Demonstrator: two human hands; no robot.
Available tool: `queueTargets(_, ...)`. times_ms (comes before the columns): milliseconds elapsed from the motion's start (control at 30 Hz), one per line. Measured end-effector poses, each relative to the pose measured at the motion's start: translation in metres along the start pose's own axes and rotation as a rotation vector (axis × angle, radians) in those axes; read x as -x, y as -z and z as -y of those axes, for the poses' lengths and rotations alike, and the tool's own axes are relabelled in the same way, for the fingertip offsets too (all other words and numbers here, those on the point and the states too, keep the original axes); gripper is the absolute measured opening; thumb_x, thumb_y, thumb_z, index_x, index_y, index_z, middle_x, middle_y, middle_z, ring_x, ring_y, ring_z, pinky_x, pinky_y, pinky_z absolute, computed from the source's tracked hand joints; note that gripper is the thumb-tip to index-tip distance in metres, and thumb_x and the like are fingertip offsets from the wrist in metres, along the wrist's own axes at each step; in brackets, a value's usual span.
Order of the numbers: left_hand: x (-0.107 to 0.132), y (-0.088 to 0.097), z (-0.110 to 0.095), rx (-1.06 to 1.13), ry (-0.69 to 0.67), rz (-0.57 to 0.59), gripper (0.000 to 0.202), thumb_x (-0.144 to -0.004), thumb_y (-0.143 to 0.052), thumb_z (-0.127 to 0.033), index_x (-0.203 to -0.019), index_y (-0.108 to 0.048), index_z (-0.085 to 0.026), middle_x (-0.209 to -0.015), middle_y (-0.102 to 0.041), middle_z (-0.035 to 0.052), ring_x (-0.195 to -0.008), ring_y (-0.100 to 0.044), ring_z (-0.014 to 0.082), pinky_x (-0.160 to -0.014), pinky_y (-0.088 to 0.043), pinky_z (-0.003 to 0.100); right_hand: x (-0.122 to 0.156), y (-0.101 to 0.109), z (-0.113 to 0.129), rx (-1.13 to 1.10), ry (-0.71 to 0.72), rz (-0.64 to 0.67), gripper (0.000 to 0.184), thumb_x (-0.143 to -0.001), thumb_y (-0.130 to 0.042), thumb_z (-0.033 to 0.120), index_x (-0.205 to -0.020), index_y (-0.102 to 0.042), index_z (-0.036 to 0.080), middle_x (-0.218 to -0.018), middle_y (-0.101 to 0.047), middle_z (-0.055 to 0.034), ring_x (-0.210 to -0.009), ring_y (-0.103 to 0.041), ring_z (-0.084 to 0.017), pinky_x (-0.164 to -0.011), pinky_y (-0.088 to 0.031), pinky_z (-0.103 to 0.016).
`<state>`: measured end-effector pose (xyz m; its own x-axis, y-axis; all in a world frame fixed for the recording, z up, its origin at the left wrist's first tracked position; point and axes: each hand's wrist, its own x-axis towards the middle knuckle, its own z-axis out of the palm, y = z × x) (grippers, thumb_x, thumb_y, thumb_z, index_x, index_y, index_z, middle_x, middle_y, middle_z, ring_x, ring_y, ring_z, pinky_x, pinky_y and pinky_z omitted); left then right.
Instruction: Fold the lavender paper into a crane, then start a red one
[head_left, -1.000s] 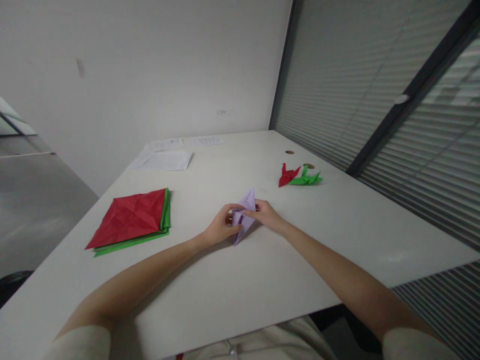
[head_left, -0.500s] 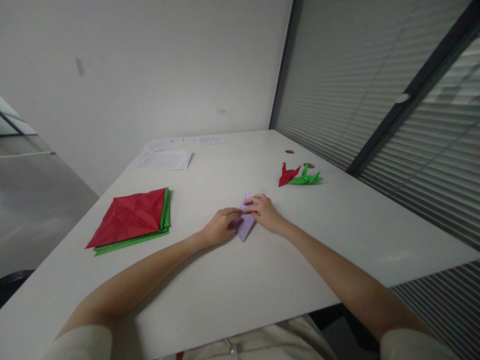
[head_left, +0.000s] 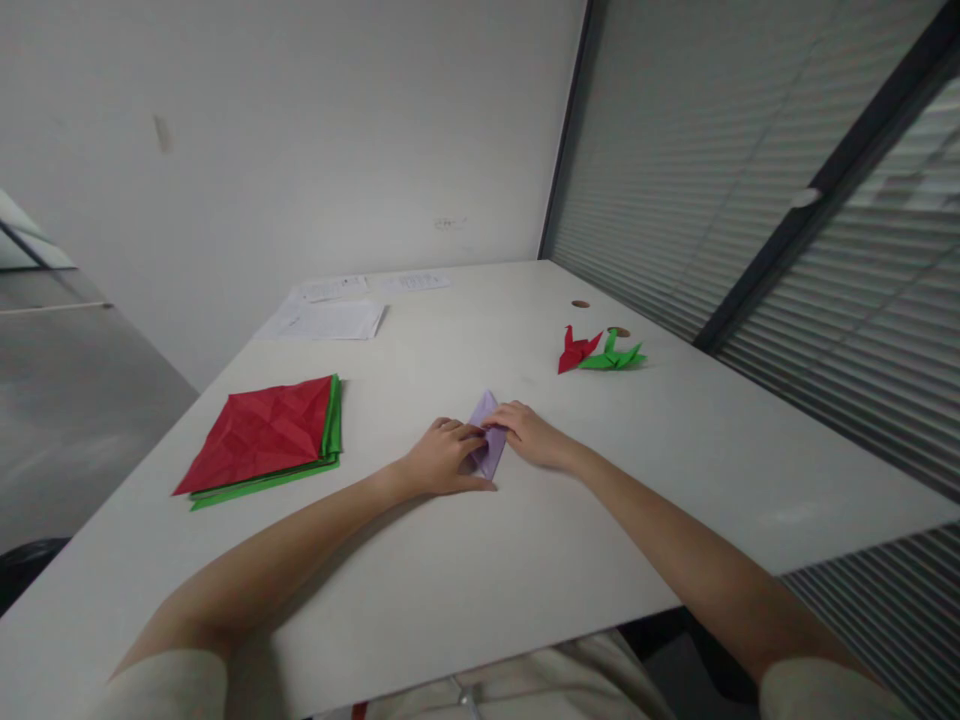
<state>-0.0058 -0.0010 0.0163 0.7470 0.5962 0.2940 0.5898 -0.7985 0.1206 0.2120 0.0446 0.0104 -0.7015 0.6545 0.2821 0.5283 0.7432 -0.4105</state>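
Observation:
A small purple sheet of origami paper [head_left: 491, 460], folded into a narrow diamond, lies flat on the table between my hands. My left hand [head_left: 444, 458] rests at its left side, fingertips on the paper and thumb stretched out near the bottom point. From the right, my right hand [head_left: 531, 436] has its fingers closed together at the paper's middle edge. My fingers cover the centre of the paper, so the fold there is hidden.
To the left lies a stack of creased red and green paper [head_left: 262, 430]. A red paper crane [head_left: 576, 350] and a green paper crane [head_left: 613, 355] stand at the right. White printed sheets [head_left: 330, 320] lie farther back, and a window with blinds [head_left: 675, 160] borders the table's right side.
The left thumb has stretched out toward the lower point. My right hand has slid slightly down and the paper has shifted a little, showing more of its top.

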Motion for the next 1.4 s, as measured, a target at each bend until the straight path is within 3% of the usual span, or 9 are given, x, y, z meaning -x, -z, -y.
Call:
queueTargets(133,0.000,-0.003,0.003,-0.052,0.034,-0.017,0.063,-0.077,-0.051,-0.070,-0.109,-0.063,-0.017,-0.118,-0.063,0.0131,-0.101,-0.062,0.0276,-0.094,-0.044,0.044,-0.001,0.004,0.002,-0.008,-0.037,-0.076,0.035,-0.079,-0.045,0.000,-0.097,-0.069,0.018,-0.095,-0.065,-0.0071,-0.093,-0.052,-0.020,-0.087,-0.042,-0.036)
queueTargets(267,0.002,-0.007,0.004,-0.097,0.062,-0.043,0.062,-0.084,-0.045,-0.066,-0.114,-0.061,-0.014,-0.123,-0.059,0.0168,-0.106,-0.061,0.0284,-0.097,-0.044,0.043,-0.002,0.007,0.002,0.012,-0.111,-0.128,0.018,-0.087,-0.053,0.017,-0.082,-0.069,0.017,-0.085,-0.067,-0.0061,-0.086,-0.056,-0.019,-0.082,-0.041,-0.033)
queueTargets(333,0.003,-0.007,0.005,-0.094,0.074,-0.039,0.062,-0.085,-0.045,-0.064,-0.116,-0.059,-0.013,-0.126,-0.057,0.0179,-0.110,-0.059,0.0288,-0.097,-0.045,0.042,-0.002,0.006,-0.001,0.043,-0.148,-0.123,0.016,-0.087,-0.057,0.023,-0.079,-0.070,0.017,-0.082,-0.068,-0.0058,-0.083,-0.058,-0.019,-0.081,-0.041,-0.033)
queueTargets(433,0.003,-0.007,0.005,-0.058,0.089,-0.033,0.062,-0.084,-0.048,-0.063,-0.120,-0.057,-0.014,-0.129,-0.056,0.0175,-0.114,-0.058,0.0289,-0.096,-0.047,0.039,-0.002,0.004,-0.008,0.062,-0.143,-0.073,0.008,-0.082,-0.065,0.021,-0.081,-0.072,0.019,-0.085,-0.069,-0.0048,-0.084,-0.059,-0.018,-0.080,-0.042,-0.032)
queueTargets(633,0.003,-0.003,0.004,-0.002,0.078,-0.047,0.045,-0.085,-0.054,-0.045,-0.119,-0.059,-0.015,-0.129,-0.057,0.0160,-0.112,-0.060,0.0276,-0.096,-0.049,0.038,0.000,0.006,-0.013,0.089,-0.001,-0.007,0.012,-0.082,-0.065,0.017,-0.087,-0.074,0.021,-0.100,-0.069,-0.0061,-0.092,-0.060,-0.019,-0.087,-0.042,-0.035)
queueTargets(833,0.003,-0.004,0.006,0.006,0.047,-0.038,0.042,-0.082,-0.055,-0.029,-0.122,-0.058,-0.017,-0.130,-0.057,0.0145,-0.115,-0.058,0.0276,-0.098,-0.047,0.040,0.001,0.012,-0.002,0.090,0.056,0.052,0.022,-0.077,-0.072,0.034,-0.095,-0.074,0.021,-0.104,-0.069,-0.0078,-0.096,-0.061,-0.022,-0.087,-0.042,-0.038)
queueTargets(933,0.002,-0.006,0.008,-0.007,0.037,-0.029,0.044,-0.078,-0.055,-0.022,-0.122,-0.058,-0.016,-0.129,-0.057,0.0138,-0.113,-0.059,0.0272,-0.098,-0.047,0.039,0.001,0.013,0.000,0.086,0.083,0.070,0.021,-0.077,-0.073,0.034,-0.095,-0.074,0.022,-0.102,-0.069,-0.0071,-0.099,-0.060,-0.023,-0.089,-0.041,-0.039)
queueTargets(1167,0.000,-0.006,0.009,-0.006,0.015,-0.058,0.037,-0.080,-0.054,-0.024,-0.116,-0.061,-0.017,-0.122,-0.061,0.0122,-0.106,-0.061,0.0234,-0.095,-0.048,0.037,0.000,0.011,-0.004,0.033,0.150,0.102,0.017,-0.088,-0.059,0.029,-0.092,-0.075,0.023,-0.099,-0.070,-0.0043,-0.093,-0.061,-0.018,-0.088,-0.043,-0.035)
queueTargets(1400,0.001,-0.005,0.008,-0.019,0.013,-0.059,0.037,-0.080,-0.055,-0.029,-0.114,-0.061,-0.018,-0.117,-0.063,0.0123,-0.104,-0.062,0.0241,-0.094,-0.048,0.038,-0.002,0.011,0.000,0.061,0.156,0.119,0.016,-0.089,-0.058,0.023,-0.087,-0.073,0.020,-0.098,-0.070,-0.0052,-0.093,-0.060,-0.019,-0.088,-0.042,-0.035)
